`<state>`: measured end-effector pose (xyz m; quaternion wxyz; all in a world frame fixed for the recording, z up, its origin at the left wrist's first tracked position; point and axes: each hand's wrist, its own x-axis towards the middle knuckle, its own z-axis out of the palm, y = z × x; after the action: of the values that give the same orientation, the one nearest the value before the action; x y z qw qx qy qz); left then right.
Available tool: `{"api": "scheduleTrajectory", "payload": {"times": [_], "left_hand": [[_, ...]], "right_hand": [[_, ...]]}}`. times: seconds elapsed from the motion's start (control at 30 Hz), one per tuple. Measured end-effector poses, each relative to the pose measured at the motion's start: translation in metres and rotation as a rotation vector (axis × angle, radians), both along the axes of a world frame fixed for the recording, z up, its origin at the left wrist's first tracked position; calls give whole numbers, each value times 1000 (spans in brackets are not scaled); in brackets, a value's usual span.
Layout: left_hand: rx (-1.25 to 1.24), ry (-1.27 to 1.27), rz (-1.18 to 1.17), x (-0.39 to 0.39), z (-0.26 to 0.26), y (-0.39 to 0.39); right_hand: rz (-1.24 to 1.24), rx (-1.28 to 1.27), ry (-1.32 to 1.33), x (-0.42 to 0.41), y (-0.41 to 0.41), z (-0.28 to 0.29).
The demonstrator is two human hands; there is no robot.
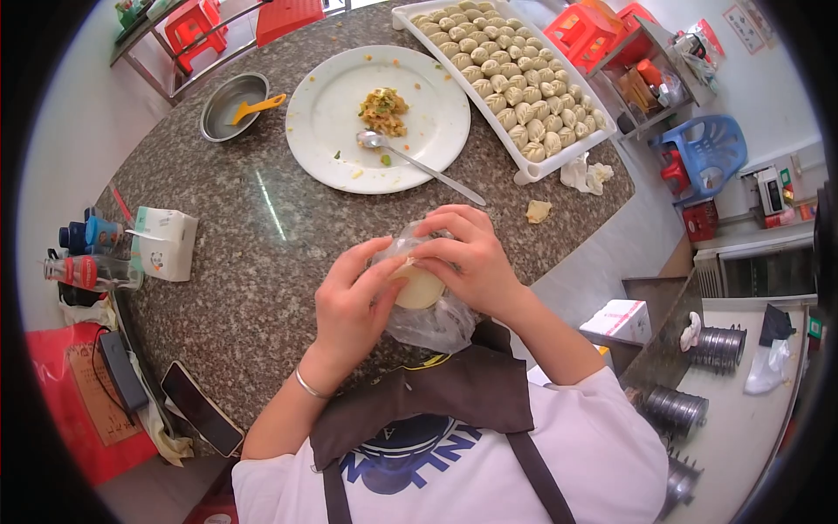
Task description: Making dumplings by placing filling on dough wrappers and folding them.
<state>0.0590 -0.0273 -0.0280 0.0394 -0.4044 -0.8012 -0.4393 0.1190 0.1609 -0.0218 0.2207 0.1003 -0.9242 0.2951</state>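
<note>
My left hand point(357, 295) and my right hand point(468, 259) meet in front of me, fingertips pinched together at the upper edge of a round, pale dough wrapper point(422, 291). Whether this is a single wrapper or several stacked ones, I cannot tell. A crumpled clear plastic bag point(438, 327) lies beneath and around it. Beyond my hands is a large white oval plate point(321, 137), with a small mound of chopped filling point(383, 111) on it. A metal spoon point(432, 171) rests across the plate's near rim, its bowl touching the filling.
Pleated dumplings fill a white tray point(524, 171) at the back right. Near it lie a dough scrap point(538, 211) and crumpled tissue point(587, 175). A metal bowl point(216, 108) holds a yellow-handled scraper point(258, 107). Leftward are a tissue pack point(173, 245), glass bottle point(108, 274) and phone point(201, 409).
</note>
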Motion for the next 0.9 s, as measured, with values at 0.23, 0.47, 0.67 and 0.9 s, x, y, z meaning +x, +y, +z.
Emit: {"api": "scheduleTrajectory", "payload": {"times": [0.23,0.47,0.67,0.9], "left_hand": [[187,-339,-150,-17,17,2],[244,-136,-51,-19,26,15],[21,-39,-305,-32,14,9],[522,-888,-135,-31,40,-4]], "right_hand": [[25,-946,-542,-5,4,21],[100,-1359,-677,-10,13,-7],[51,-1503,-662,-7,8,-5],[31,-448,-562,-2,42,13]]}}
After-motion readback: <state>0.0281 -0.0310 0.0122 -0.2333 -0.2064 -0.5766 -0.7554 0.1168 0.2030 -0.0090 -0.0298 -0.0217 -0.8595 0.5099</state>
